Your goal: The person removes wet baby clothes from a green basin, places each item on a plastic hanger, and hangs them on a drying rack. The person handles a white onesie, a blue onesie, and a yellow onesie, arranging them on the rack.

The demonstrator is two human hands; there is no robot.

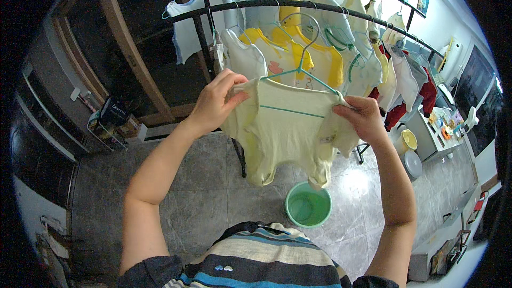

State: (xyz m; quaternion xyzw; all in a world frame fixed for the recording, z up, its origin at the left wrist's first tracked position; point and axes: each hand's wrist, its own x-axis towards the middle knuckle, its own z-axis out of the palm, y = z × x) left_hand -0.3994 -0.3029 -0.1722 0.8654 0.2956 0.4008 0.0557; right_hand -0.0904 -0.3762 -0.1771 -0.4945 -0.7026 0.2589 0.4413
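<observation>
A pale yellow baby garment (292, 128) hangs spread in front of me on a green clothes hanger (299, 70), whose hook stands up before the lower rail; whether it rests on anything I cannot tell. My left hand (220, 102) pinches the garment's shoulder on the left. With thumb and fingers, my right hand (362, 118) grips the opposite shoulder near the hanger's end. Behind the hanger, a white and yellow shirt (326, 58) and a white top (244, 56) hang on the black drying rack (256, 5). Below the garment a green bucket (308, 205) stands on the floor.
More small clothes, among them a dark red garment (429, 88), hang along the rack to the right. The rack's wheeled foot (361, 158) stands on the tiles. A low shelf (106, 132) is at the left, and a white cabinet (432, 144) with a lidded bin (412, 164) beside it at the right.
</observation>
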